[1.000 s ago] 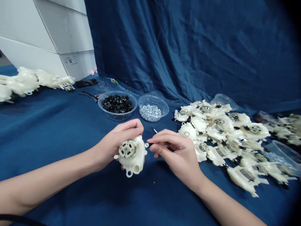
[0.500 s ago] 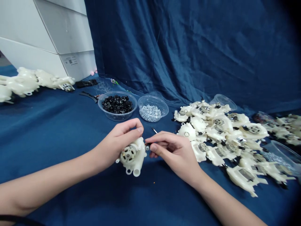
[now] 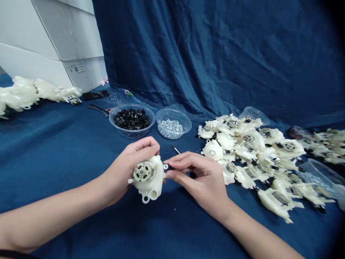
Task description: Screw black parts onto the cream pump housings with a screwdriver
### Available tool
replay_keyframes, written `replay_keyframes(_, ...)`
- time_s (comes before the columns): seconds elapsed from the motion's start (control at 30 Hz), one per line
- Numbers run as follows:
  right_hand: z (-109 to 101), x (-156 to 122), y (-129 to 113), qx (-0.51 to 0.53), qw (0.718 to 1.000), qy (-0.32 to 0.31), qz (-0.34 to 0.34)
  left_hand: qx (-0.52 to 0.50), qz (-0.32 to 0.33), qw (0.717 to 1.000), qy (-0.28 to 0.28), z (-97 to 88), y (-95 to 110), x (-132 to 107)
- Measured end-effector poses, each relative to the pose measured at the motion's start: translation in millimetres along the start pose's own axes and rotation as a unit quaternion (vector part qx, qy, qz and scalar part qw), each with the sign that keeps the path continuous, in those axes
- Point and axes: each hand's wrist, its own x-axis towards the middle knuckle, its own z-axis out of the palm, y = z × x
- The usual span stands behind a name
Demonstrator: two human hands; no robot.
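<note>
My left hand (image 3: pixel 134 162) is wrapped round a cream plastic pump-like housing (image 3: pixel 151 181), which has a round metal motor (image 3: pixel 143 172) set in it and an open tube end facing me. At the housing's right edge, my right hand (image 3: pixel 201 174) pinches a small black plastic part with a silver screw (image 3: pixel 165 166) in it, close against the housing. Most of that black part is hidden by the fingers. A thin metal shaft (image 3: pixel 176 149) shows behind the right hand; I cannot tell whether the hand holds it.
Behind my hands stand a clear bowl (image 3: pixel 132 133) of black parts and a clear bowl (image 3: pixel 174 133) of silver screws. Many similar cream housings (image 3: pixel 249 151) are heaped at the right. More cream housings (image 3: pixel 21 94) and white boxes (image 3: pixel 78 73) are at the left.
The housing has turned slightly in my left hand, and both hands have shifted a little left in view. The right fingers bring the screw head more into sight beside the housing.
</note>
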Motion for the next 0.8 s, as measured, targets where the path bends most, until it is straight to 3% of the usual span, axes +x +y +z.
replay_keyframes(0.2, -3.3, 2.3, -5.0, 0.07, 0.993, -0.037, 0.086, 0.088, 0.103, 0.991, -0.009, -2.1, 2.5, -4.2)
replay_keyframes(0.37, -6.3, 5.0, -5.9, 0.038, 0.997, -0.057, 0.039, 0.11, 0.122, 0.986, -0.008, -2.3, 1.9, -6.7)
replay_keyframes(0.5, -7.3, 7.0, -3.7, 0.022, 0.997, -0.068, 0.03, 0.059, 0.075, 0.995, -0.032, -1.2, 1.9, -3.5)
replay_keyframes(0.8, -6.2, 9.0, -0.2, 0.077, 0.987, -0.052, 0.133, -0.037, -0.059, 0.997, -0.045, -2.7, -0.4, -2.9)
